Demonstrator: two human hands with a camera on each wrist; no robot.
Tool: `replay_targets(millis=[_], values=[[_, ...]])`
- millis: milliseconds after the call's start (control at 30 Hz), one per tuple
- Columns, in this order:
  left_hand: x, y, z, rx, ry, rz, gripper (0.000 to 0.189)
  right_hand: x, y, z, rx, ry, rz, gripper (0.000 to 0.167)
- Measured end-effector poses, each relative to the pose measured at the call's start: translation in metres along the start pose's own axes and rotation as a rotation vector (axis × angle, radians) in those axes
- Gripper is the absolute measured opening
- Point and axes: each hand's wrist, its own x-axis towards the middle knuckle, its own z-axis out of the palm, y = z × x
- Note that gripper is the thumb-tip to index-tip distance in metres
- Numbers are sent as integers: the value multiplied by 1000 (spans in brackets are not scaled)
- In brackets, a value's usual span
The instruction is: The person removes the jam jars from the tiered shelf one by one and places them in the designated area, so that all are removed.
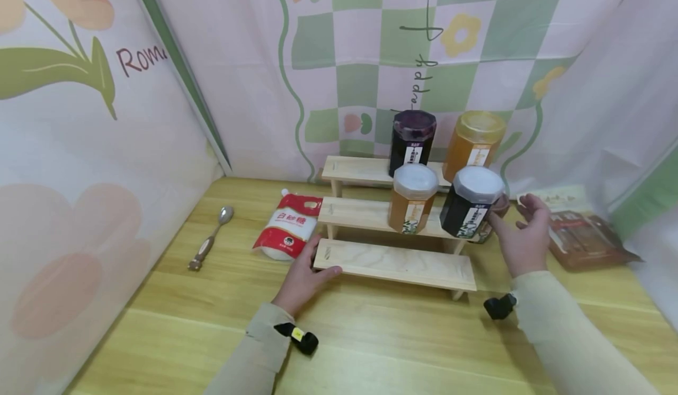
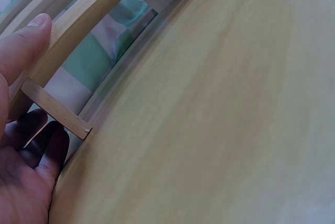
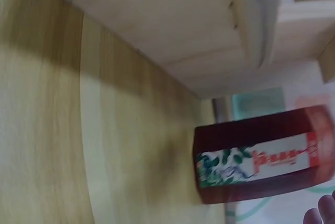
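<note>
A three-tier wooden display rack stands on the table. My left hand grips the left end of its lowest step, thumb on the front edge and fingers under the board beside the leg. Beside the rack's right end, a dark red jar with a white, leaf-printed label stands on the table, mostly hidden in the head view. My right hand reaches beside this jar with fingers loosely bent; its fingertips show apart from the jar in the right wrist view.
The top step holds a dark purple jar and a yellow jar. An orange jar and a white-lidded dark jar stand on the middle step. A red-white sugar bag, spoon and brown packet lie around.
</note>
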Motion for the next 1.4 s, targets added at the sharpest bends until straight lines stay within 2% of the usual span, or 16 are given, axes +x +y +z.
replay_targets(millis=[200, 333, 433, 567, 733, 1067, 1300, 1400], values=[[1, -2, 0, -8, -3, 13, 99, 17, 15, 2, -91, -166, 12, 101], [0, -1, 0, -6, 2, 19, 97, 26, 24, 5, -121, -210, -8, 101], [0, 0, 1, -6, 3, 18, 94, 29, 28, 9, -153, -186, -33, 83], [0, 0, 1, -19, 5, 14, 93, 31, 32, 14, -187, -150, -46, 47], [-1, 2, 1, -18, 3, 12, 93, 33, 37, 15, -220, -142, -62, 34], [2, -1, 0, 13, 5, 8, 97, 35, 43, 15, -232, -174, -79, 36], [1, -1, 0, 7, 1, 14, 96, 36, 45, 13, -221, -228, -70, 61], [1, -1, 0, -3, 1, 11, 93, 36, 44, 12, -228, -240, -72, 63]])
